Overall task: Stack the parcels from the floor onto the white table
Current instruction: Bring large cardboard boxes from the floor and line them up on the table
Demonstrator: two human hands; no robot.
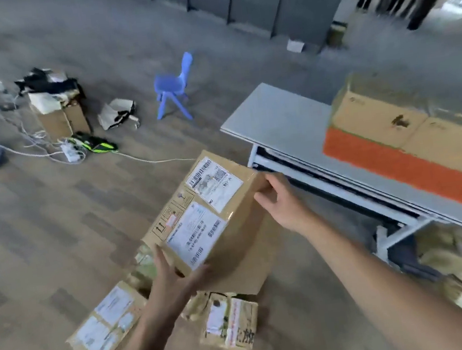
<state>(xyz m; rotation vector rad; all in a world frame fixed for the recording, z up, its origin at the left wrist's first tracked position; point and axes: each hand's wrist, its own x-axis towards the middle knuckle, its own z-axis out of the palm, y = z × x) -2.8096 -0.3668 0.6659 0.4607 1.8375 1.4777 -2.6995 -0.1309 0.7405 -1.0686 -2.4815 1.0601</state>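
In the head view I hold a brown box [208, 212] with two white labels between both hands, tilted, above the floor and just left of the near edge of the white table [274, 111]. My left hand [172, 272] pinches the near bottom corner, thumb on one side and fingers on the other. My right hand [282, 200] grasps the far right edge with fingers curled around it. On the floor below lie a flat parcel [105, 324] near my left forearm and a small wrinkled parcel [227, 323] between my arms. Two cartons [376, 116] stand already toward the right end of the table, on an orange mat [398, 171].

I think the risk is the left grip: it takes only one corner, so the box may turn and slip when I swing it. The box could also hit the table edge if I lift too low, or push the cartons when I put it down.

The whole picture is blurred by motion and the labels are not readable. The underside of the box is hidden, the cartons are cut by the right border, and the packages under the table [453, 264] are unclear
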